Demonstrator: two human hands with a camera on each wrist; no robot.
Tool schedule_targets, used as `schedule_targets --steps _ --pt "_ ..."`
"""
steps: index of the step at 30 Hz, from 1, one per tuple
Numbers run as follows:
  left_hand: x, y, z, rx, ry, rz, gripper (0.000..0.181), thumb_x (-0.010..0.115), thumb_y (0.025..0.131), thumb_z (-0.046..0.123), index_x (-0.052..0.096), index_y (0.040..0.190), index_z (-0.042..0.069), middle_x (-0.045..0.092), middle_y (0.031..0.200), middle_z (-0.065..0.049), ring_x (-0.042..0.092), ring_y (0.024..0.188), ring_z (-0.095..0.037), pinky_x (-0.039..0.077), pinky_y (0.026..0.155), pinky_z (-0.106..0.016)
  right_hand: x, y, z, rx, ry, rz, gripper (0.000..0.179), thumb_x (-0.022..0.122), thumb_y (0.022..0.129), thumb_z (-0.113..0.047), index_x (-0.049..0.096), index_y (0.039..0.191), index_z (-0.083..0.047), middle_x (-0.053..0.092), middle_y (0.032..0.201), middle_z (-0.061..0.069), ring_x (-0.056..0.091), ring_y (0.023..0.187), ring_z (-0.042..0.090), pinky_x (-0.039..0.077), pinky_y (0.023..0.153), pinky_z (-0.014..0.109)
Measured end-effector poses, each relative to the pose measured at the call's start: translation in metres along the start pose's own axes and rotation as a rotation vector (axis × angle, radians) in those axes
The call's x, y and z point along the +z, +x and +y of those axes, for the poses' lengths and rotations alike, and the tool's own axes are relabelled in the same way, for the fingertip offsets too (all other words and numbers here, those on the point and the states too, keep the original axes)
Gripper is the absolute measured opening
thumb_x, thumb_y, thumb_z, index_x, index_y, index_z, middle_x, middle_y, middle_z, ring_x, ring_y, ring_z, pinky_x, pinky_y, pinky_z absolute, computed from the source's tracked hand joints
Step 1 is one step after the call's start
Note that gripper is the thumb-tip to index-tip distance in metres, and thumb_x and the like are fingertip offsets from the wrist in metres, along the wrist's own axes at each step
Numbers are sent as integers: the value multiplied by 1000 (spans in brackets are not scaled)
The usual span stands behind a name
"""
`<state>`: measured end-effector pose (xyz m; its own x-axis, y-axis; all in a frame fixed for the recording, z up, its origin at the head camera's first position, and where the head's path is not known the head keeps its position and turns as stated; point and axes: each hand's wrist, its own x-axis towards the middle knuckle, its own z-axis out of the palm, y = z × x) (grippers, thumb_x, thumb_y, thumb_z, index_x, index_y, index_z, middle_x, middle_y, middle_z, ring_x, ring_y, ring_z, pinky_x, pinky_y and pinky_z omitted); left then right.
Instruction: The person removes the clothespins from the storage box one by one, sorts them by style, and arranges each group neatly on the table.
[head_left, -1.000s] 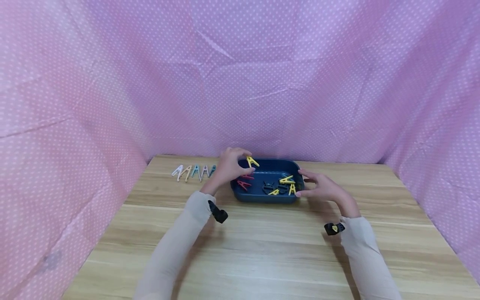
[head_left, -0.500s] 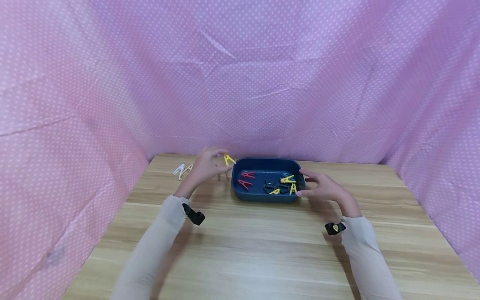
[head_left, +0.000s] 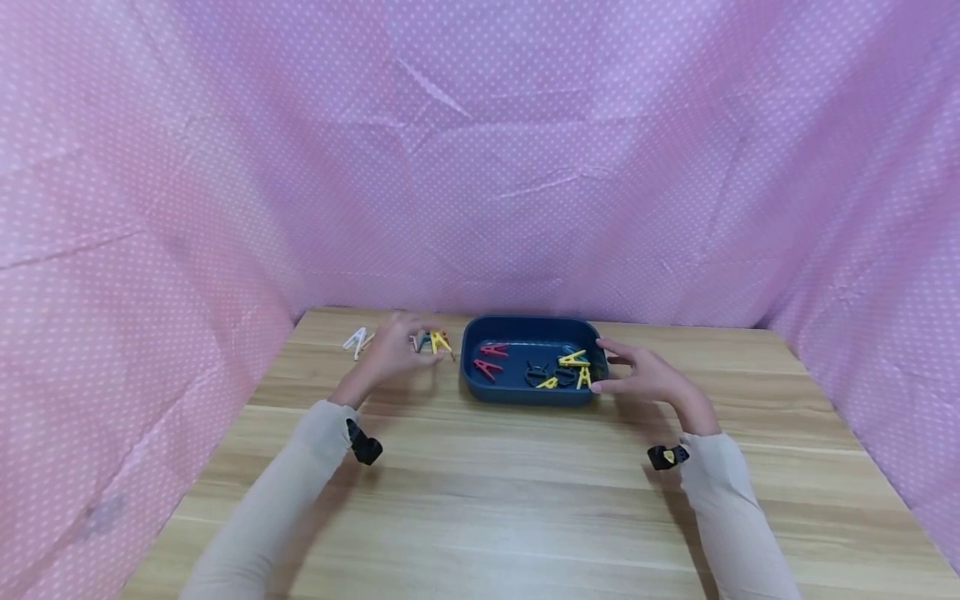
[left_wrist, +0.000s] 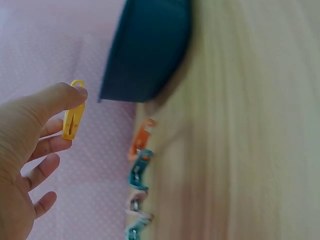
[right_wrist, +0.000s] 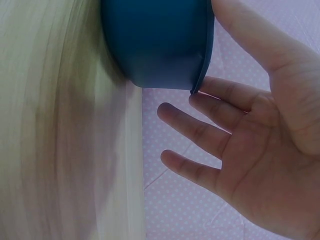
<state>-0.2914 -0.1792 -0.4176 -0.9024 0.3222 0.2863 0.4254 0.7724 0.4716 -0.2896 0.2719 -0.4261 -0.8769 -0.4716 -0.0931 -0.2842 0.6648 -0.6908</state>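
In the head view my left hand [head_left: 396,346] pinches a yellow clothespin [head_left: 439,342] between thumb and fingers, left of a dark blue bin [head_left: 525,398]. In the left wrist view that clothespin hangs from the thumb and forefinger, with the other fingers loose. Below it runs a row with an orange clothespin [left_wrist: 143,138], a teal clothespin [left_wrist: 138,170] and a pink clothespin [left_wrist: 135,202]. My right hand [head_left: 647,373] rests on the bin's right end, its fingers fairly straight and touching the rim. Inside lie red clothespins [head_left: 487,368], yellow clothespins [head_left: 573,359] and dark ring-shaped pieces [head_left: 536,375].
A white clothespin [head_left: 356,340] lies left of my left hand, which partly hides the row. The wooden table [head_left: 510,492] ends at the back near a pink dotted curtain [head_left: 525,208]. A black wrist camera [head_left: 366,446] sits on my left cuff.
My left hand has carried the yellow clothespin leftward out of the bin and lowered it toward the row. The right hand stays at the bin's end.
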Motion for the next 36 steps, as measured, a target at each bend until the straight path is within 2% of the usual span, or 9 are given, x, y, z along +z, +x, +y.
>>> schedule_targets --steps 3,9,17,20,27,31,36 --pt "4 -2 -4 -4 35 -48 49 86 81 28 72 126 14 69 132 -11 57 124 -34 38 108 -56 0 0 0 -5 -5 0 93 79 88 -41 31 159 -5 31 164 23 44 142 46 36 112 63" --pt "12 -2 -10 37 86 -119 50 88 78 25 73 122 10 69 132 -14 58 122 -36 37 101 -56 -1 -1 0 7 1 2 93 80 87 -41 32 159 -6 32 164 22 43 143 45 35 113 63" --pt "17 -4 -15 -5 96 -203 50 88 78 28 72 124 14 65 139 -12 54 127 -36 33 108 -62 1 1 1 -17 -9 -3 92 79 88 -41 32 159 -5 32 164 22 45 141 45 36 112 64" --pt "22 -5 -18 5 113 -234 53 88 78 27 71 126 15 66 137 -8 54 123 -34 34 108 -60 0 1 1 -12 0 -2 92 79 88 -40 32 159 -6 32 164 21 45 142 44 36 113 63" --pt "29 -3 -24 96 183 -242 51 89 77 30 72 122 13 72 126 -5 56 122 -30 38 109 -54 -2 0 2 -3 -2 3 93 80 87 -39 32 159 -7 32 165 20 45 142 43 36 113 62" --pt "31 -3 -24 103 192 -250 50 89 77 30 72 122 13 72 125 -5 56 122 -31 35 110 -56 -1 0 2 -3 0 0 93 81 87 -39 32 159 -6 32 165 19 45 143 43 37 113 61" --pt "32 -4 -23 110 191 -260 50 89 78 30 72 123 14 72 127 -4 55 115 -29 36 106 -56 -1 0 2 -20 9 -2 91 80 88 -37 32 159 -4 31 164 22 44 142 45 36 113 62"
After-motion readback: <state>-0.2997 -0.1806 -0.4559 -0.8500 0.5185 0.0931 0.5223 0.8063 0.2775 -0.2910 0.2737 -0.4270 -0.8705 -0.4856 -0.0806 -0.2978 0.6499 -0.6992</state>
